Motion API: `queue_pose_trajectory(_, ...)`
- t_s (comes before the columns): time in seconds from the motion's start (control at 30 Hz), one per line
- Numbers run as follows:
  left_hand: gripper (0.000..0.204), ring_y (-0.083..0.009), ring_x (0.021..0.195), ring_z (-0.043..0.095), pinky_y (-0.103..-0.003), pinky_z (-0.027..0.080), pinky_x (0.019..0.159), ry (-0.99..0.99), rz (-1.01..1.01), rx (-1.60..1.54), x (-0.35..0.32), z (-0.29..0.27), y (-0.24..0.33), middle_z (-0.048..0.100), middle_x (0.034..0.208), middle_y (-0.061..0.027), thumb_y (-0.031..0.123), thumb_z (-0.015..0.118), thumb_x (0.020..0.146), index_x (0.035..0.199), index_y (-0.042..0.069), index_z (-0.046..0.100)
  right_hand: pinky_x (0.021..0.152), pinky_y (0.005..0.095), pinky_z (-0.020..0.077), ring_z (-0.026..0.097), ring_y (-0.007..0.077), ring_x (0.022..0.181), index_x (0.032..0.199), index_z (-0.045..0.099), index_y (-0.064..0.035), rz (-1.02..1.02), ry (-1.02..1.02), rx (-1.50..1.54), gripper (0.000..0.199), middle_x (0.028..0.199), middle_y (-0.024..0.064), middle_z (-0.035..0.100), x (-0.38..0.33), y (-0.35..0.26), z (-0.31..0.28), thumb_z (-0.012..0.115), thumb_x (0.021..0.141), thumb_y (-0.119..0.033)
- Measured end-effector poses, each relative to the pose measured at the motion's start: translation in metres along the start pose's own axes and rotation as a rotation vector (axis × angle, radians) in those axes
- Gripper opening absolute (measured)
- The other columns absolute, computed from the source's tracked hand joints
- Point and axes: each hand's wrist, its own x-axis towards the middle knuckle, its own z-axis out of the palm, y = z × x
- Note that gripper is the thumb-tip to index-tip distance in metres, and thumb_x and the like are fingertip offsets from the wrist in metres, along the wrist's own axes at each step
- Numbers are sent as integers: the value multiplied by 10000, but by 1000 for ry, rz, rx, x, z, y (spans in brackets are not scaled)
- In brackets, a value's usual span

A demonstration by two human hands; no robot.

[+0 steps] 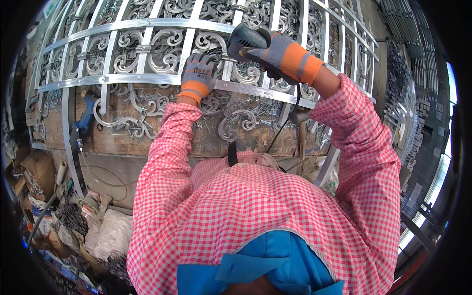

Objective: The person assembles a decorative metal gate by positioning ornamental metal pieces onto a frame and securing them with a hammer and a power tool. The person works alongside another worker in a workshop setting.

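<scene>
A silver metal fence panel point(129, 79) of rails, upright bars and curled ornaments lies across the wooden workbench point(199, 140). My right hand point(282, 56), in a grey and orange glove, is closed round a dark corded electric drill point(246, 42). The drill is held over the panel's middle, and its bit is out of sight. Close to its left, my left hand point(199, 73), gloved alike, lies with bent fingers over a scroll ornament point(210, 41) between two bars. Its fingertips are partly hidden against the metal.
Loose scroll pieces point(236, 123) and many screws point(260, 98) litter the bench under and before the panel. A blue hand tool point(85, 115) lies at the left. The drill's black cord point(285, 123) hangs towards me. Bags point(110, 233) crowd the lower left; stacked metal bars point(400, 27) stand far right.
</scene>
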Motion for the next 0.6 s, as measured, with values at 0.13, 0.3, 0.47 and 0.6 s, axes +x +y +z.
queue_pose_trajectory(0.13,279,-295,1179,492,-426,337,1054,21,5,21,-1,-1,-1,603,1174,-79,311,605,849,1018,101,677,440,305,477,586,147,479,1023,595,35,-67,7,-39,512,635,75,621,-3,-2,2,721,771,-393)
queue_pose_trajectory(0.3,268,-291,1174,498,-433,339,1046,23,-3,32,-1,-2,0,609,1166,-68,301,610,844,1009,100,676,456,324,495,599,176,490,1060,584,25,-115,6,-78,540,664,101,626,2,8,6,721,769,-410)
queue_pose_trajectory(0.47,266,-284,1175,503,-438,359,1022,43,27,26,2,-2,1,613,1160,-61,294,624,833,1015,107,673,430,343,487,605,189,496,1063,587,4,-71,17,151,500,694,119,637,7,27,3,733,789,-387)
queue_pose_trajectory(0.6,307,-290,1190,493,-440,369,1018,45,22,48,1,2,-2,603,1188,-66,298,624,836,1072,104,660,421,271,480,598,138,518,1111,550,-11,-76,29,379,484,701,73,623,-53,10,-29,721,845,-377)
